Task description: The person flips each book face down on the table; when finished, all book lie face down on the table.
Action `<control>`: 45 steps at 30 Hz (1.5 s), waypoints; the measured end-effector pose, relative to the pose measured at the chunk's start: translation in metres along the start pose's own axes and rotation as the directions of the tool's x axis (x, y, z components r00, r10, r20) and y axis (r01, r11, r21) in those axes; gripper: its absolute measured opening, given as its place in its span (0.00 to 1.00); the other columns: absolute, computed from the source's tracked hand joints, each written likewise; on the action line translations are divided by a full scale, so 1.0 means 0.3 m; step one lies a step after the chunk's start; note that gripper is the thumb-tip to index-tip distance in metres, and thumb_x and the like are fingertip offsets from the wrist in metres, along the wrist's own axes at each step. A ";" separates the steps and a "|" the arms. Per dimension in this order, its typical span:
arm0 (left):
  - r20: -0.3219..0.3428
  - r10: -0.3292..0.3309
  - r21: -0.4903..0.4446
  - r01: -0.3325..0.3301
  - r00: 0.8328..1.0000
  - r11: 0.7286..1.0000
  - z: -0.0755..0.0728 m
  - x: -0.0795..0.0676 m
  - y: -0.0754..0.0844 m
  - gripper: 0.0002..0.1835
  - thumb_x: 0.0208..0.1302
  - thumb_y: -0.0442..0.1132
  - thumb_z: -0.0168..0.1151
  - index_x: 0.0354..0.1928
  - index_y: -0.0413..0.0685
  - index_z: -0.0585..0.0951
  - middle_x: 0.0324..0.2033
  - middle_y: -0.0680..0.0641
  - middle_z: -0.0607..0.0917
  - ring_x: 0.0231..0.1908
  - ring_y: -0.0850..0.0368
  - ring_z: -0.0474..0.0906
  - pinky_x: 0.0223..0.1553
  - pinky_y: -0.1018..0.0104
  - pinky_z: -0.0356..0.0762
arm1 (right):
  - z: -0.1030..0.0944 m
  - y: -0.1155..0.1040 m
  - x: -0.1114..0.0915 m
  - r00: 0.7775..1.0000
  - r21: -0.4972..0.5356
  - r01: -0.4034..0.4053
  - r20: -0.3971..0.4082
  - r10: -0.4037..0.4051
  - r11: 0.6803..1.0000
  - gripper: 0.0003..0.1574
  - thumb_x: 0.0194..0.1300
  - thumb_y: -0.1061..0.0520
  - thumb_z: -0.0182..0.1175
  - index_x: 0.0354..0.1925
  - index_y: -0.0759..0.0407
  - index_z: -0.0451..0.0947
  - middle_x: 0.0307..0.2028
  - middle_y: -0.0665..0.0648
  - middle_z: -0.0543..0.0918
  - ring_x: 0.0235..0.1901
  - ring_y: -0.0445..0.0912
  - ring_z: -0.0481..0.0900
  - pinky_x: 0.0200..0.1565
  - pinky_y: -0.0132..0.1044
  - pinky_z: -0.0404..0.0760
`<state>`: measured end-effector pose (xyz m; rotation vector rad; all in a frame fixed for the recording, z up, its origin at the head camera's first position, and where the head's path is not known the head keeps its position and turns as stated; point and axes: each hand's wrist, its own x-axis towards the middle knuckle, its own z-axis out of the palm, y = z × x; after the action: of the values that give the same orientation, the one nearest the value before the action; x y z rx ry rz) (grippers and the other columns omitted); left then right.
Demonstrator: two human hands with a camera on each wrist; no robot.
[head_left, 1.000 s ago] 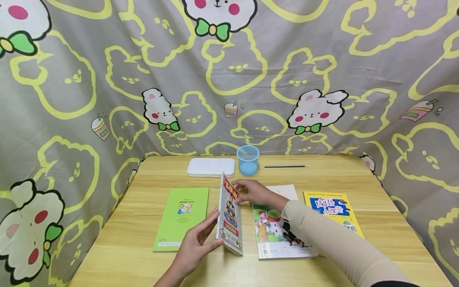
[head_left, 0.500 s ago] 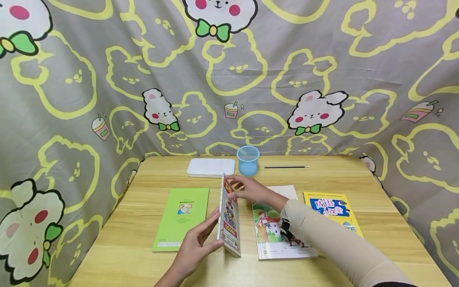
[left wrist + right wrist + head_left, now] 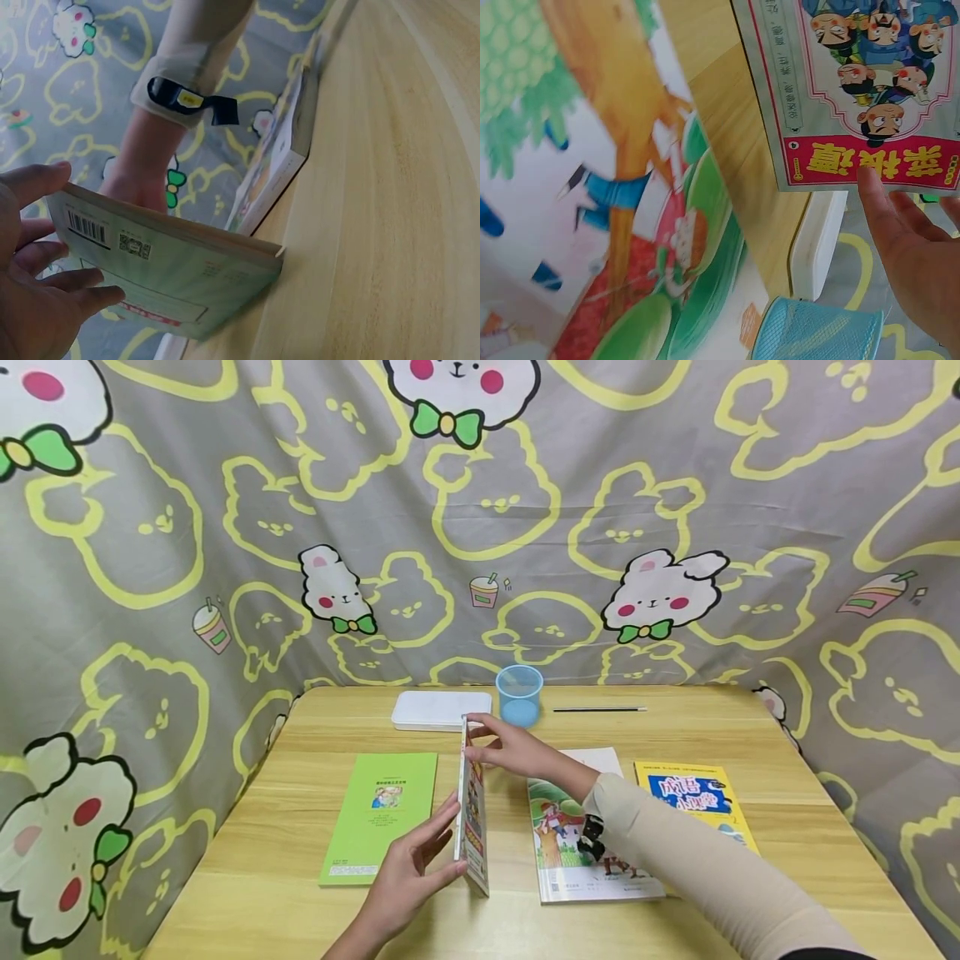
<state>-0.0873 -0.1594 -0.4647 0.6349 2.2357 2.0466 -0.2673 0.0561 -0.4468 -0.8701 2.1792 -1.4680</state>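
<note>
A thin comic-style book stands on its long edge on the wooden table, spine upward, front cover facing right. My left hand grips its near end, thumb by the spine; in the left wrist view its fingers lie against the pale green back cover, near a barcode. At the far end, my right hand pinches the upper corner. In the right wrist view the right thumb touches the red title band of the front cover, with the other fingers at the top edge.
A green book lies at left. To the right lie a picture-covered white book, partly under the right arm, and a yellow book. Along the back are a white case, a blue mesh cup and a thin dark stick.
The book has tilted more upright, so less of its front cover shows. My right hand has moved left to the spine corner. My left hand has stayed about where it was.
</note>
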 end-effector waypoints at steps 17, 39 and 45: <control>-0.017 0.021 0.165 -0.017 1.000 0.986 -0.025 -0.001 0.015 0.39 0.63 0.38 0.74 0.74 0.43 0.70 0.78 0.47 0.62 0.75 0.47 0.58 0.65 0.48 0.73 | 0.041 0.004 0.041 0.999 0.305 -0.020 0.037 0.009 0.952 0.50 0.72 0.54 0.66 0.82 0.45 0.50 0.75 0.70 0.61 0.60 0.61 0.81 0.60 0.58 0.81; -0.032 0.040 0.256 -0.030 0.999 0.966 0.012 0.024 -0.007 0.42 0.62 0.37 0.74 0.77 0.51 0.67 0.79 0.43 0.61 0.76 0.42 0.58 0.64 0.46 0.75 | 0.032 0.048 0.018 1.000 0.432 -0.021 0.021 0.013 0.902 0.48 0.73 0.58 0.64 0.81 0.48 0.50 0.80 0.63 0.52 0.69 0.62 0.72 0.68 0.55 0.74; -0.021 -0.056 0.279 0.059 0.998 0.959 0.020 0.027 -0.048 0.48 0.57 0.36 0.78 0.79 0.51 0.65 0.80 0.43 0.58 0.77 0.37 0.57 0.62 0.45 0.77 | 0.013 0.066 0.001 0.999 0.423 -0.042 0.016 0.039 0.905 0.49 0.73 0.57 0.64 0.81 0.50 0.49 0.79 0.63 0.52 0.69 0.62 0.71 0.67 0.51 0.76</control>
<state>-0.0968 -0.1517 -0.4773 0.5650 2.5430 1.7279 -0.2708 0.0584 -0.4664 -0.6685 1.7531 -1.8175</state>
